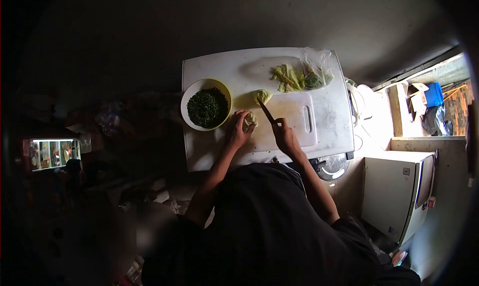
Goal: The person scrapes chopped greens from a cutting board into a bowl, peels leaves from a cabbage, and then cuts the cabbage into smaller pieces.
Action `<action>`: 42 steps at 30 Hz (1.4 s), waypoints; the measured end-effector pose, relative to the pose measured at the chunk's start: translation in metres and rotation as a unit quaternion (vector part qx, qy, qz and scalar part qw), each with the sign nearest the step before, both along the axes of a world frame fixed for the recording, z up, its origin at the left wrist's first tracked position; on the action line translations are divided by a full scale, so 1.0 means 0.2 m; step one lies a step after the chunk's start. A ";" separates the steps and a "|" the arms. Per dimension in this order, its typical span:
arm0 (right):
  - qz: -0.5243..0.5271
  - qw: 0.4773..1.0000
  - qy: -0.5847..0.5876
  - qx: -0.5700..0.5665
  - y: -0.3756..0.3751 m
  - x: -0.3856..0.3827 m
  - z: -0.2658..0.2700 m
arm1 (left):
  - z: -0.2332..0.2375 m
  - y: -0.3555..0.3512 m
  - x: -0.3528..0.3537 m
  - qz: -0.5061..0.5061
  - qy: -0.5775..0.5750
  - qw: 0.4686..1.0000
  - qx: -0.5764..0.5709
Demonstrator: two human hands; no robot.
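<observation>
My left hand (241, 130) is closed around a pale piece of cabbage (251, 119) at the left part of the white cutting board (292, 135). In my right hand (285, 135) is a knife (267, 111), its dark blade pointing up and to the left. The blade's tip is by another pale green cabbage piece (261, 96) at the board's upper left edge. Left of my hands stands a yellow-rimmed bowl (228, 90) holding finely chopped dark greens (207, 108).
Loose leaves (288, 78) and a clear plastic bag of greens (318, 75) lie at the back right of the white table (194, 154). A round lidded pot (332, 167) is beside the table's front right corner. Further right stands a small white fridge (391, 191).
</observation>
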State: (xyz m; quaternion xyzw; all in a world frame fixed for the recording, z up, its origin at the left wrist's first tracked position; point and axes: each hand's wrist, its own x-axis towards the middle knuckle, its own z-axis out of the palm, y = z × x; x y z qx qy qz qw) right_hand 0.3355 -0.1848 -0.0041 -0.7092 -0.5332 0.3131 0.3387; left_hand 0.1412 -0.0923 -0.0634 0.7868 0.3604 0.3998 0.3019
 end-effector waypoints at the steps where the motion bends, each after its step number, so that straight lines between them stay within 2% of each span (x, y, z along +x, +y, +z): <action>1: 0.012 0.999 -0.014 -0.034 -0.06 -0.03 0.06 | 0.00 0.00 0.00 -0.002 0.003 1.000 0.001; 2: 0.025 0.997 -0.026 -0.065 -0.08 -0.07 0.10 | 0.00 0.02 -0.01 0.002 0.010 1.000 0.015; 7: 0.056 0.994 -0.072 -0.052 -0.20 -0.15 0.10 | 0.07 0.02 -0.01 0.029 0.051 0.998 0.023; 11: 0.052 0.992 -0.103 -0.048 -0.22 -0.20 0.11 | 0.12 0.01 -0.04 -0.005 0.079 0.997 0.002; 25: 0.017 0.986 -0.159 -0.036 -0.25 -0.26 0.08 | 0.13 -0.04 -0.04 0.013 0.059 0.998 -0.001; 29: 0.018 0.990 -0.130 -0.060 -0.24 -0.25 0.06 | 0.12 -0.04 -0.03 0.017 0.057 0.998 0.000; 31: 0.026 0.981 -0.189 -0.027 -0.25 -0.25 0.02 | 0.09 -0.04 -0.04 0.013 0.053 0.998 0.004; 34: 0.026 0.978 -0.205 -0.009 -0.25 -0.25 -0.01 | 0.05 -0.03 -0.04 0.011 0.043 0.999 0.012; 42: 0.042 0.979 -0.195 -0.049 -0.21 -0.26 -0.01 | 0.09 -0.03 -0.03 0.027 0.032 0.999 0.014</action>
